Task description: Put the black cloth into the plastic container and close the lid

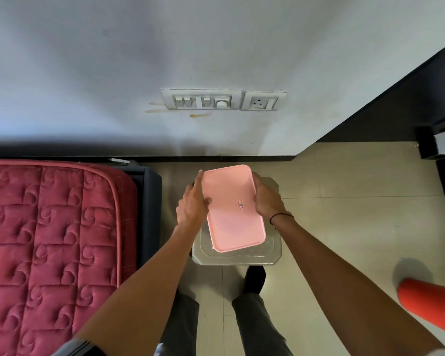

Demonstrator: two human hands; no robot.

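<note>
A pink rectangular lid [233, 209] covers the plastic container, which rests on a small metal stool [238, 255]. The container's body is hidden under the lid, and no black cloth shows. My left hand [194, 201] lies along the lid's left edge, thumb on top and index finger stretched toward the far corner. My right hand [266, 199] grips the lid's right edge with the thumb on top. A small sticker sits on the lid near my right thumb.
A bed with a quilted red mattress [49, 240] stands at the left, close to the stool. A white wall with a switch panel [202, 100] is straight ahead. A red object [427, 299] lies on the tiled floor at the right. My legs are below the stool.
</note>
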